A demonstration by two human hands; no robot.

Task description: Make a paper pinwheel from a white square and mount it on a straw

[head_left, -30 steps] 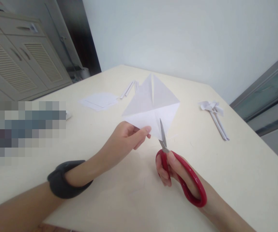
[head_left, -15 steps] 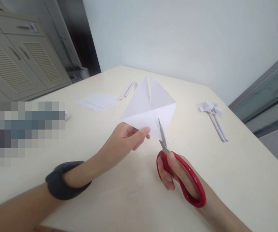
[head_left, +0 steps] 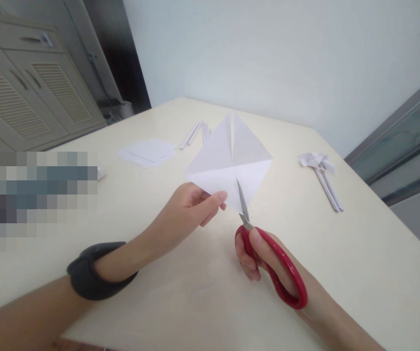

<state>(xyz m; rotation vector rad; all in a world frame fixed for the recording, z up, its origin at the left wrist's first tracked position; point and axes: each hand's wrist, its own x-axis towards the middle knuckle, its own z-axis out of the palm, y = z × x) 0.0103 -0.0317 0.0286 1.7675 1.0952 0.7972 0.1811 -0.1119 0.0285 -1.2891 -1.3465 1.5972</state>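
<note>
My left hand (head_left: 191,207) pinches the paper (head_left: 228,163) at its near-left edge, thumb on top and fingers beneath, and holds it lifted above the middle of the desk (head_left: 359,253). My right hand (head_left: 264,261) is closed through the red loops of the scissors (head_left: 268,258), whose blades stand nearly together in the paper's near corner, pointing toward its centre crease.

The paper is a creased white square held corner-on, with a slit already running in from its far corner. I judge it very light, thin and limp: it will sag or flutter away from the blades unless held close to the cut, and it tears or crumples easily. The best hold is a flat pinch just beside the cutting line, as I have it, with fingers clear of the blades. The scissors are rigid and are best taken by the loops.

Compared with a second ago, the blades sit slightly further into the corner and the paper has swung a little, so the far slit looks narrower than it did half a second ago. Both grips are unchanged.

Also on the desk: loose sheets (head_left: 147,152) and paper strips (head_left: 197,132) toward the far-left edge, and a paper pinwheel (head_left: 321,170) near the right edge.
</note>
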